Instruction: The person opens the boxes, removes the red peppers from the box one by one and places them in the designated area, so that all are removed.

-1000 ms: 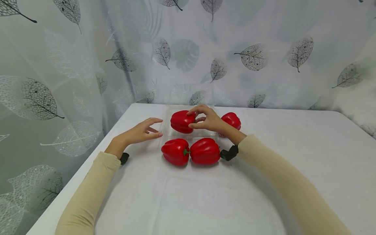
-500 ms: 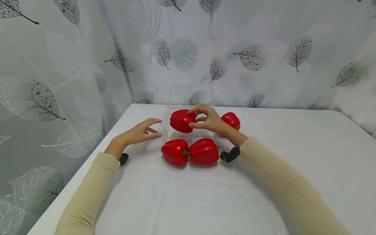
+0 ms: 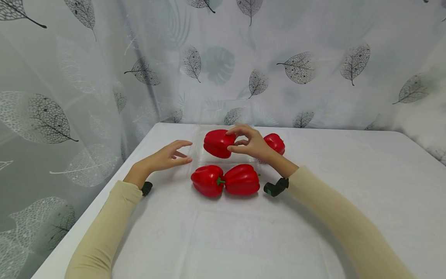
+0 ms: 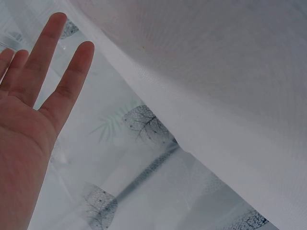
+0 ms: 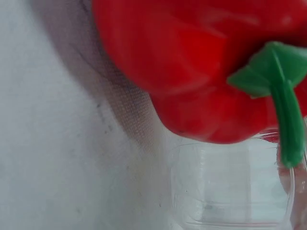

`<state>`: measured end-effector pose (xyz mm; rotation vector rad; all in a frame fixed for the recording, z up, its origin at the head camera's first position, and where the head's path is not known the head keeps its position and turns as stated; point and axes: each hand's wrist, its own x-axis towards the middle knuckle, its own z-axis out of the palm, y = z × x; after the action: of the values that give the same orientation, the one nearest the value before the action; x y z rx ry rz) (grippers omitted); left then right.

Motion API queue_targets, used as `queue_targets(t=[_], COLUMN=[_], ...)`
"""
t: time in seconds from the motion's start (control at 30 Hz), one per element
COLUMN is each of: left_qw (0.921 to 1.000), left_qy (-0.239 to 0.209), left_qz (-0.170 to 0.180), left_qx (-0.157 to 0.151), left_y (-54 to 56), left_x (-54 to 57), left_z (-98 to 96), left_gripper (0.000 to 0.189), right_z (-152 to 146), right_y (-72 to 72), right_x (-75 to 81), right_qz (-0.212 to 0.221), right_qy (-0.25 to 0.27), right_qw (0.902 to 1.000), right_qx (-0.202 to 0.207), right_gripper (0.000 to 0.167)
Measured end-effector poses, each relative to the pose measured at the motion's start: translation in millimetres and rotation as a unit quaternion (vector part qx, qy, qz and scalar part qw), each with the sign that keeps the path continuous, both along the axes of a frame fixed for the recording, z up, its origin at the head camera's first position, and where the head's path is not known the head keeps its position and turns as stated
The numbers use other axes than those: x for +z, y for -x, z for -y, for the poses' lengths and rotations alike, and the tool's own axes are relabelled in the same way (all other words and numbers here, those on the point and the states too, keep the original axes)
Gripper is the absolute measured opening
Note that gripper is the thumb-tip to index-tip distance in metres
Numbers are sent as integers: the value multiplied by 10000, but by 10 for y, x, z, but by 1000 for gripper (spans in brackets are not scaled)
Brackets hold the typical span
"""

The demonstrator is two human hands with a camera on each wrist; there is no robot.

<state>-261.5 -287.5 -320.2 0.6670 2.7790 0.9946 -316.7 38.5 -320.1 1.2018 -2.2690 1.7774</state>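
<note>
My right hand grips a red bell pepper between thumb and fingers, over a clear plastic box. To the left of the box is my left hand, fingers apart and touching nothing; its spread fingers also show in the left wrist view. Two more red bell peppers, a left one and a right one, lie side by side in front of the box. Large in the right wrist view is a red pepper with a green stem.
Partly behind the right wrist, at the box's right side, sits another red bell pepper. A transparent upright panel rises at the back of the box. A leaf-patterned curtain hangs along the back and left of the white table.
My right hand has shifted slightly to the right, carrying the bell pepper with it. The left hand and the two front peppers stay where they were.
</note>
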Motion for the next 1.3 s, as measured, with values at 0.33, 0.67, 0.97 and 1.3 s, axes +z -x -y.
queue_targets(t=[0.33,0.67,0.97,1.3], left_qw=[10000,10000,10000,10000], left_qy=[11,-57,51,40], left_qz=[-16,8,-9,-45], left_qx=[13,-28,-30,-46], left_y=[4,1,4,19], left_x=[-5,-3,-5,-21], left_z=[6,5,8,13], left_gripper=[69,68,68,69], right_z=[-49,-98,-128,-181], right_y=[-42,-99,-95,-137], right_x=[-26,-17,-38,-37], right_qz=[-14,144,224,201], right_qy=[272,429,680,726], right_qw=[9996,9990,9973,9971], right_qx=[122,34,179,116], right_gripper=[43,44,43,44])
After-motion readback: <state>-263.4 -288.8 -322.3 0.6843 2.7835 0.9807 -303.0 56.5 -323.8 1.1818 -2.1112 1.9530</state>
